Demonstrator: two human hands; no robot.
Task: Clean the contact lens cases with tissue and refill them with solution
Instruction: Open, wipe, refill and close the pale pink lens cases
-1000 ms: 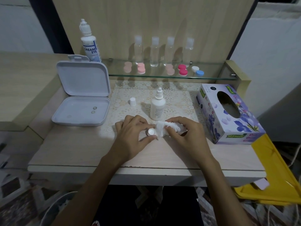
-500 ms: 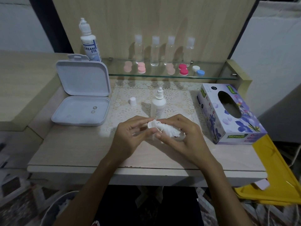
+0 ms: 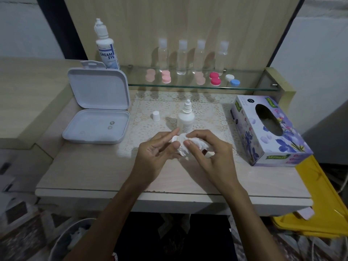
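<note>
White tissue point(image 3: 195, 143) pinched in the right hand point(image 3: 209, 153) wipes a white lens case point(image 3: 178, 146) held by the left hand point(image 3: 154, 157), over the table point(image 3: 94, 172); twist gently into each well. One tissue box point(image 3: 267, 129), five bottles, five shelf cases.

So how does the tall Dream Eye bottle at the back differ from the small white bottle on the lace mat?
The tall Dream Eye bottle has its cap on; the small white bottle is uncapped, with a loose white cap standing beside it. The tall one bears a blue label; the small one looks mostly plain. Both stand upright.
</note>
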